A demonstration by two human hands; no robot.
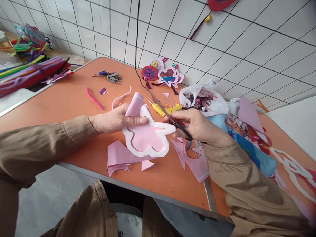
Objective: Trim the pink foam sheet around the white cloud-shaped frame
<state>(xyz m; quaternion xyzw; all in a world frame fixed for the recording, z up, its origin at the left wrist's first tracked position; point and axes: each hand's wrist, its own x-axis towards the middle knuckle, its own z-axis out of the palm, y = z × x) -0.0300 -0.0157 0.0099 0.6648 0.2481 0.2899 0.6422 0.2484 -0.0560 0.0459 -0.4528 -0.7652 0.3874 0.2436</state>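
Observation:
My left hand (119,120) pinches a pink foam piece (147,136) with a thick white foam outline, its thumb on the upper left of the piece. The piece has two points at its upper right and a wavy lower edge. A pink strip (135,101) sticks up behind it. My right hand (190,123) grips black-handled scissors (183,129), whose blades point up and left, just above the right point of the piece. Behind the scissors lies a yellow glue gun (159,110). Pink foam scraps (117,155) lie below the piece, with more cut scraps (195,164) to the right.
Keys (114,77), a bright pink stick (94,98) and a lilac pipe cleaner (121,97) lie farther back. Decorated ornaments (167,75) rest by the tiled wall. A white plastic bag (218,103) and white strips (292,168) are on the right; colourful pipe cleaners (27,76) at left.

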